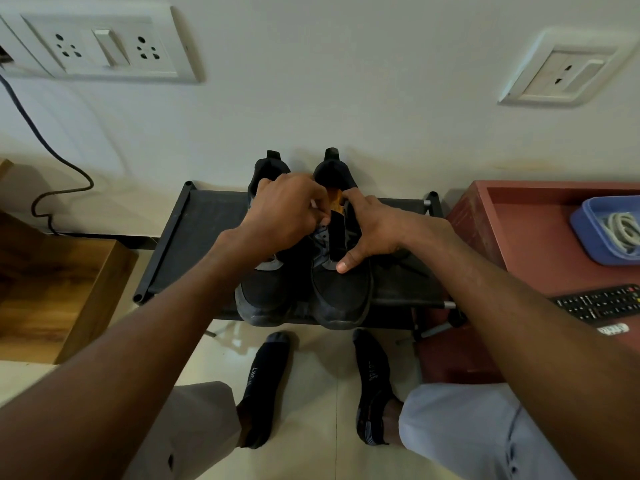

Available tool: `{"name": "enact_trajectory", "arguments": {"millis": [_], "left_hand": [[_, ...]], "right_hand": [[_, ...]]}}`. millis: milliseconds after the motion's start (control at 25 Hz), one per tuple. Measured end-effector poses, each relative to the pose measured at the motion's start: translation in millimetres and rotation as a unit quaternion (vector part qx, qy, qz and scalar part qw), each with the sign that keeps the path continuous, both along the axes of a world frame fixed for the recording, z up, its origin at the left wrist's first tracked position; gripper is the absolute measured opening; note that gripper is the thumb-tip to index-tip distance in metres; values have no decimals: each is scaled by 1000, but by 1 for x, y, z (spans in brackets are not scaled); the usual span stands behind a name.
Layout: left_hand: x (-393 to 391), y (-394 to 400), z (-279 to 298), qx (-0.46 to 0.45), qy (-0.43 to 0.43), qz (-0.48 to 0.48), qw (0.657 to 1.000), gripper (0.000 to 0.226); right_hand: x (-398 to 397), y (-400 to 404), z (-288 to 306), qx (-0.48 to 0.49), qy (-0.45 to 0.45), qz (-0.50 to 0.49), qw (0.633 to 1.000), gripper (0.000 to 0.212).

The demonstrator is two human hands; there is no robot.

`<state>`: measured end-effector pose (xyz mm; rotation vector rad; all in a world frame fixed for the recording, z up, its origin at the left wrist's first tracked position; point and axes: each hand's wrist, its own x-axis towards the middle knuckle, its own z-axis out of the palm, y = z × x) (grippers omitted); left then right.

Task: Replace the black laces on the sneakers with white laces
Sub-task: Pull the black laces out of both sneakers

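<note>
Two black sneakers stand side by side on a low black rack (pixel 180 251), toes toward me. My left hand (pixel 284 213) reaches over the left sneaker (pixel 263 296), its fingers curled and pinching the black lace at the top of the right sneaker (pixel 343 296). My right hand (pixel 374 233) grips the right side of that right sneaker, thumb across the tongue area. An orange insole shows inside its opening. White laces (pixel 621 230) lie coiled in a blue tray (pixel 588 237) at the right.
A red-brown table (pixel 519 244) at the right holds the blue tray and a black remote (pixel 599 303). A wooden box (pixel 59 292) sits at the left, with a dark cable (pixel 52 150) running down the wall. My socked feet (pixel 266 386) stand on the tiled floor below the rack.
</note>
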<state>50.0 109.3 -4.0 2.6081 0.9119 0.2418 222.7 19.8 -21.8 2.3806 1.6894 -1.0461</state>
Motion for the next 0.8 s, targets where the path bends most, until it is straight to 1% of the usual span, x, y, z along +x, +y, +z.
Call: {"name": "enact_trajectory", "arguments": {"millis": [120, 160, 200, 240, 280, 320, 360, 400, 440, 480, 520, 560, 600, 640, 680, 720, 800], "left_hand": [[-4, 6, 6, -51, 1, -16, 999, 8], [-4, 8, 10, -82, -28, -13, 996, 9], [-5, 9, 15, -127, -81, -5, 989, 9], [-5, 10, 20, -189, -157, 9, 969, 9], [-5, 9, 25, -265, -247, 31, 932, 10], [-5, 9, 28, -351, -330, 54, 875, 11], [-6, 9, 30, -438, -391, 76, 806, 11], [-6, 9, 29, -500, -422, 94, 750, 11], [-6, 8, 27, -521, -422, 105, 734, 11], [-6, 8, 22, -488, -391, 112, 773, 15], [-7, 9, 17, -402, -328, 101, 849, 21], [-7, 10, 10, -278, -238, 68, 928, 26], [-5, 7, 4, -161, -144, 22, 976, 28], [-4, 4, 0, -80, -64, -18, 995, 30], [-3, 2, -2, -50, -10, -43, 998, 31], [-2, 1, -5, -50, 19, -50, 997, 31], [1, 0, -11, -49, 38, -40, 997, 32]], "right_hand": [[0, 0, 0, 0, 0, -2, 1000, 132], [0, 0, 0, 1, 1, -3, 1000, 132], [0, 0, 0, 1, 4, -3, 1000, 131], [0, 0, 0, 1, 6, -3, 1000, 131], [1, 0, -1, 1, 9, -5, 1000, 132], [1, 0, -1, 2, 12, -6, 1000, 132], [1, 0, -1, 2, 14, -7, 1000, 133], [1, 0, -2, 2, 16, -6, 1000, 133], [1, 1, -2, 1, 17, -4, 1000, 133], [1, 1, -2, 1, 18, -4, 1000, 133], [2, 2, -3, 0, 17, -4, 1000, 133], [2, 2, -3, 0, 16, -6, 1000, 132], [2, 2, -3, -1, 15, -7, 1000, 132], [1, 2, -4, -2, 13, -8, 1000, 131], [1, 2, -4, -2, 13, -10, 1000, 131], [1, 3, -5, -2, 14, -11, 1000, 131], [1, 3, -6, -2, 18, -11, 1000, 131]]}}
